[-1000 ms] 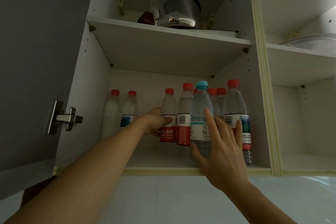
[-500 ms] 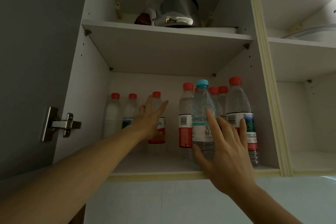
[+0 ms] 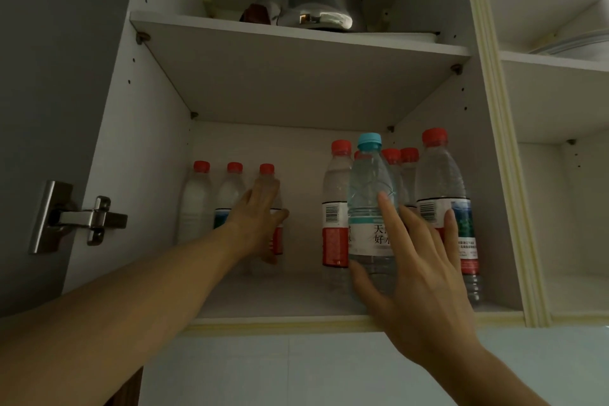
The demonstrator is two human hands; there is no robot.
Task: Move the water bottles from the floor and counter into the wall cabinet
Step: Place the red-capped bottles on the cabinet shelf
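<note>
The wall cabinet's lower shelf (image 3: pixel 280 300) holds several water bottles. Two red-capped bottles (image 3: pixel 196 204) stand at the back left. Beside them is a red-labelled bottle (image 3: pixel 268 176), and my left hand (image 3: pixel 257 224) presses flat against it, fingers straight up and thumb at its right side. On the right, a blue-capped bottle (image 3: pixel 370 188) stands at the front of a cluster of red-capped bottles (image 3: pixel 441 181). My right hand (image 3: pixel 418 273) touches it with spread, straight fingers, thumb by its base.
A steel kettle (image 3: pixel 316 0) sits on the upper shelf. The open door's metal hinge (image 3: pixel 79 217) juts out at the left. A neighbouring compartment (image 3: pixel 573 175) lies to the right, with a dish rim above it. Pale wall tiles (image 3: pixel 296 366) run below the cabinet.
My left hand has slid the red-labelled bottle leftward and deeper, next to the two back-left bottles. My right hand has stayed on the blue-capped bottle.
</note>
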